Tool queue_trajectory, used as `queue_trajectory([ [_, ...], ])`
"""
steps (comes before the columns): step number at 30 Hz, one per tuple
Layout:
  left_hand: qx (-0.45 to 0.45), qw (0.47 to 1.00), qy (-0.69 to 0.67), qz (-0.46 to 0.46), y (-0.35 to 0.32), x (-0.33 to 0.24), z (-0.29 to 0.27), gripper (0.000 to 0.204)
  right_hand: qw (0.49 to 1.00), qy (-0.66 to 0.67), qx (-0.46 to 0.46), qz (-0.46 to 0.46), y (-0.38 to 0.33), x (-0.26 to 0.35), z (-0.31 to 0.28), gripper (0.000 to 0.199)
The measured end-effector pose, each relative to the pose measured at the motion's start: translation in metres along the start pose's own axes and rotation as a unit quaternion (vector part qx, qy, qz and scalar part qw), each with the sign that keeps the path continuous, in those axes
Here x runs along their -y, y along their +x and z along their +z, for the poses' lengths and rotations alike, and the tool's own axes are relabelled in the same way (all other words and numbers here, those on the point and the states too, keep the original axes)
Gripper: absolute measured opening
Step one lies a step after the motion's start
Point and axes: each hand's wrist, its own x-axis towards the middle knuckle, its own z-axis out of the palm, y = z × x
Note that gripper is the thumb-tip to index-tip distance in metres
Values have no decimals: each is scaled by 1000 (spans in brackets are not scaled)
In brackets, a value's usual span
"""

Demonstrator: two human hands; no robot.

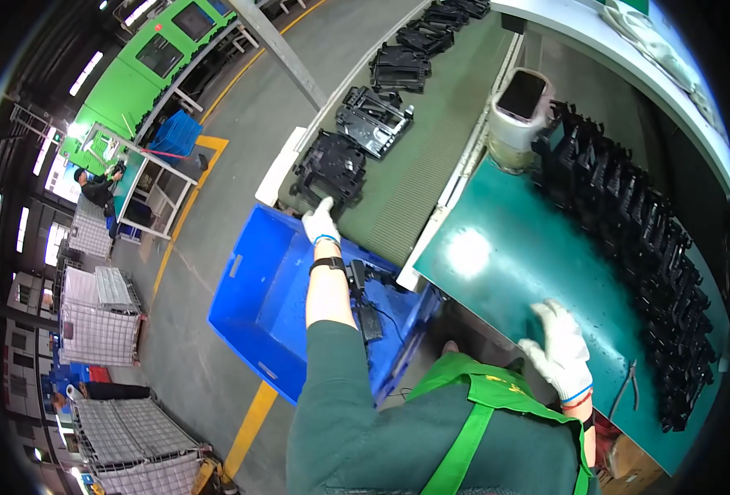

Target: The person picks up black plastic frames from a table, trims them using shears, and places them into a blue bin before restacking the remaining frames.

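Observation:
My left hand (pixel 322 223), in a white glove, reaches to the near end of the conveyor belt (pixel 418 177). Its fingers close on the near edge of a black plastic molded part (pixel 329 171); some of the fingertips are hard to make out. Just beyond that part lies another black part with a silvery metal plate (pixel 373 124). My right hand (pixel 561 351), also gloved in white, hovers over or rests on the green tabletop (pixel 513 247), fingers apart and holding nothing. A pair of pliers (pixel 626 385) lies on the tabletop to its right.
More black parts (pixel 402 68) line the belt's far stretch. Below its end stands a blue bin (pixel 253 297) with a black device and cable (pixel 366 309) inside. Rows of black parts (pixel 629 239) cover the table's right side. A phone (pixel 522 92) tops a whitish container (pixel 513 136).

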Motion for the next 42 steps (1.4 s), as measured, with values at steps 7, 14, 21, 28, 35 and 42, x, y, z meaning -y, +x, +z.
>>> queue_trajectory([
  [7,83,986,139,-41,38,5,3,37,994,8,103,-14,32,27,34,56],
  [14,174,979,-100,-38,95,17,-36,26,996,-25,41,71,-11,2,24,58],
  [21,33,944,-242,-224,71,-33,82,53,972,-95,12,215,-66,-53,31,60],
  [28,-107,945,166,262,58,-98,77,74,959,-117,-16,256,-111,-101,22,64],
  [35,-205,685,574,399,-7,-192,49,81,948,-154,-98,263,-172,-138,-19,70],
  [42,325,879,89,337,-104,-118,74,63,908,-214,-39,359,-195,-165,-57,82],
])
